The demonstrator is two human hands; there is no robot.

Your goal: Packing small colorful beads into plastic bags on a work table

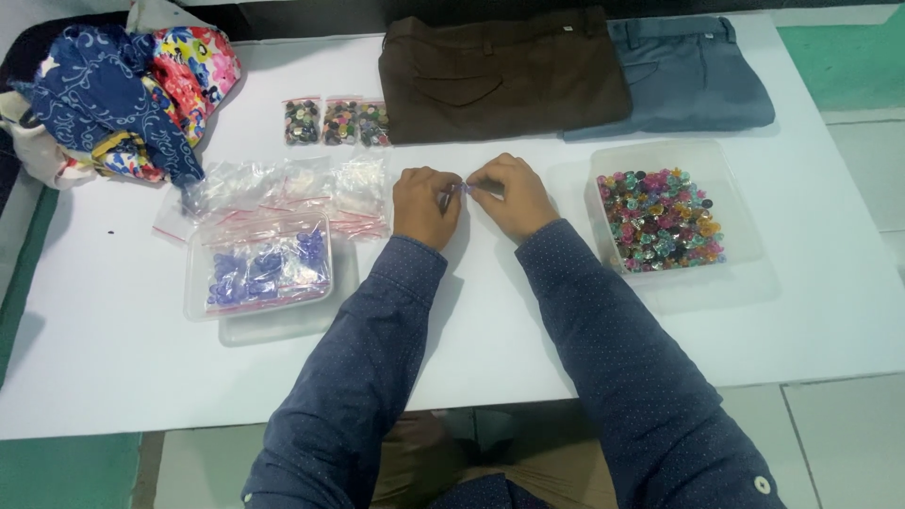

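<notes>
My left hand (426, 204) and my right hand (510, 194) meet over the white table (113, 368), fingertips pinched together on a small bluish-purple piece (463, 188), likely a button. Whether a little clear bag is also between the fingers I cannot tell. To the right stands a clear plastic tray (745, 236) holding several multicoloured buttons (660, 219). Left of my hands lies a clear lidded tray (200, 300) with small bags of purple buttons (269, 269) on it.
A pile of empty clear zip bags (283, 188) lies above the purple bags. Three small bags of dark mixed buttons (337, 123) sit further back. Folded brown trousers (500, 75), folded grey-blue trousers (688, 71) and a heap of patterned cloth (123, 94) lie along the far edge.
</notes>
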